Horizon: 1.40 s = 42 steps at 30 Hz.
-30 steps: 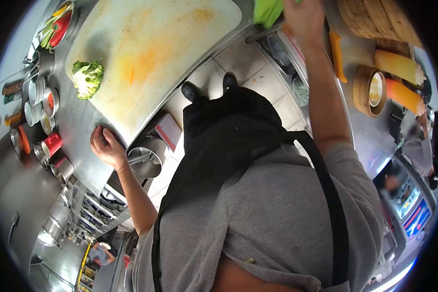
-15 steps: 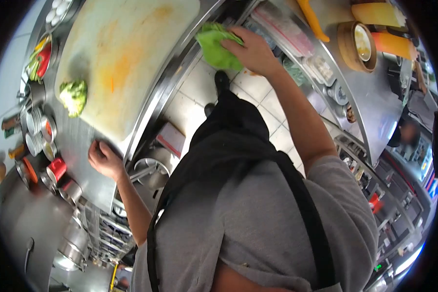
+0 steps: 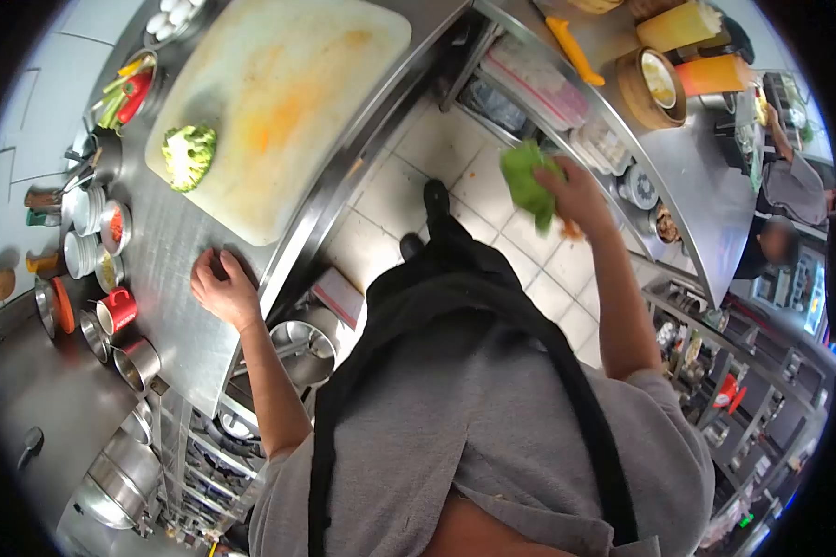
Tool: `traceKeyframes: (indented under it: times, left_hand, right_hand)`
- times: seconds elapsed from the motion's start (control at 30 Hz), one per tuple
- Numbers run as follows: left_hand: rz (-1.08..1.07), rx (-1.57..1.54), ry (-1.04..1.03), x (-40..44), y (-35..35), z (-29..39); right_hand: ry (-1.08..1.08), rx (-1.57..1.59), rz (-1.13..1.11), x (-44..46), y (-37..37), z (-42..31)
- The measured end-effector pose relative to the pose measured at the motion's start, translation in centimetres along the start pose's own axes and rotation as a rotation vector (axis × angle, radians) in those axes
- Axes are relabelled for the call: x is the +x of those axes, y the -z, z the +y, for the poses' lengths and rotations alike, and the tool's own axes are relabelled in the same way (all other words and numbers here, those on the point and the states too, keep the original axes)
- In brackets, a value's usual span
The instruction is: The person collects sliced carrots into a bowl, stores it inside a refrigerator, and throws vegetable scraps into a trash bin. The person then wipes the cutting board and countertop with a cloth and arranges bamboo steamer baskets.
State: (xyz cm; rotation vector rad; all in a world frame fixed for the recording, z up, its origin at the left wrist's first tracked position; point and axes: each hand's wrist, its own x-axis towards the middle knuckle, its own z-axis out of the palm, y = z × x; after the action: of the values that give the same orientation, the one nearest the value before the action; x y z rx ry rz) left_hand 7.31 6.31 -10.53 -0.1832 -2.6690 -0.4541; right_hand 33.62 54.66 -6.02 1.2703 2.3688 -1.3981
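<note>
My right hand [image 3: 576, 195] is closed around green lettuce leaves [image 3: 528, 181], slightly blurred, held over the tiled floor between two counters. On the left, my left hand [image 3: 225, 288] rests at the edge of the steel counter [image 3: 181, 320], fingers loosely bent and apart, with nothing visible in them. Beyond it lies a large white cutting board [image 3: 334, 74] with orange stains. A cut piece of lettuce [image 3: 189, 158] sits at the board's left edge.
Bowls of peppers [image 3: 132, 97] and eggs [image 3: 169, 19], stacked white dishes [image 3: 88, 212] and a red mug [image 3: 116, 309] line the counter's far side. To the right, another steel counter bears a yellow-handled tool [image 3: 574, 51] and a bamboo steamer [image 3: 648, 88]. Another person [image 3: 794, 190] stands far right.
My right hand has carried the lettuce leaves away from the cutting board's side, rightward and closer to my body. The left hand stays at the counter edge while the view has shifted.
</note>
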Motion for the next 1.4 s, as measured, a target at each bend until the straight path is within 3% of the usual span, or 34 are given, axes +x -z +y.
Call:
traceKeyframes:
  times: [0.03,0.07,0.17,0.27,0.33,0.37,0.43,0.53,0.57,0.63,0.7,0.77,0.83,0.87,0.9,0.93,0.97,1.03,1.07,1.17,1.23,1.3,1.37,1.4]
  left_hand:
    - [0.025,-0.012,-0.007,-0.1,0.1,-0.1]
    - [0.017,-0.015,-0.010,-0.1,0.1,-0.2]
    - [0.028,-0.017,-0.024,-0.1,0.0,-0.3]
    - [0.015,0.000,-0.022,-0.1,0.2,0.3]
    - [0.011,-0.011,0.001,0.1,0.4,0.7]
    - [-0.005,-0.018,0.019,0.2,0.6,1.0]
    - [-0.004,-0.025,0.038,0.2,0.7,1.4]
    - [-0.020,-0.029,0.029,0.5,0.5,1.4]
    - [-0.034,-0.015,0.021,0.6,0.3,1.3]
    - [-0.046,-0.014,0.063,0.4,0.3,1.2]
    - [-0.059,0.012,0.036,0.3,0.1,0.6]
    - [0.114,-0.354,0.355,-0.9,-0.9,-1.6]
    - [0.316,-0.174,0.429,-0.3,-0.5,-3.3]
    - [0.337,-0.213,0.415,1.3,0.4,-1.8]
    - [0.349,-0.249,0.404,3.1,2.2,0.9]
    - [0.378,-0.321,0.258,5.5,3.0,3.6]
    - [0.326,-0.359,0.221,8.2,4.1,6.8]
    - [0.297,-0.545,0.147,13.4,3.2,10.2]
    - [0.242,-0.630,0.094,16.1,2.6,13.2]
    - [-0.176,-0.844,0.027,23.5,-3.5,22.7]
    - [-0.532,-1.186,0.094,26.2,-9.9,30.0]
    - [-0.903,-1.147,0.353,29.1,-16.2,35.9]
    - [-1.016,-1.267,0.620,30.7,-21.3,39.6]
    - [-1.016,-1.282,0.610,31.5,-23.3,41.3]
  right_hand:
    - [0.215,-0.129,0.078,1.6,1.4,-4.4]
    - [0.480,-0.202,0.227,6.2,1.9,-4.5]
    - [0.553,-0.073,0.282,11.8,4.1,-14.4]
    - [0.572,0.008,0.301,19.6,5.5,-18.7]
    - [0.389,-0.128,0.368,25.0,5.0,-19.2]
    - [0.408,-0.134,0.362,27.3,3.2,-19.1]
    - [0.218,-0.547,0.569,32.6,-1.0,-19.7]
    - [0.342,-0.570,0.671,37.4,-6.0,-22.6]
    - [0.327,-0.565,0.657,38.0,-7.1,-23.4]
    - [0.639,-0.609,0.556,37.9,-7.9,-25.2]
    - [0.919,-0.388,0.258,36.9,-7.1,-23.7]
    - [1.116,-0.314,-0.022,34.4,-5.4,-21.4]
    - [0.952,-0.253,-0.384,31.9,-1.9,-20.3]
    - [0.962,-0.246,-0.377,32.2,0.4,-21.1]
    - [0.695,-0.060,-0.369,32.3,2.7,-21.6]
    - [0.412,0.123,-0.366,32.2,3.5,-21.5]
    - [0.409,0.130,-0.371,33.0,3.3,-21.5]
    - [0.812,-0.232,0.205,35.5,2.4,-21.5]
    - [0.656,-0.586,0.301,35.8,-0.6,-21.0]
    - [0.716,-0.629,0.491,35.2,-3.9,-21.8]
    - [0.716,-0.622,0.510,34.3,-4.3,-21.5]
    - [0.760,-0.585,0.430,32.8,-3.3,-21.4]
    - [0.739,-0.544,0.427,29.3,-3.2,-19.6]
    - [0.747,-0.503,0.397,27.9,-3.1,-19.0]
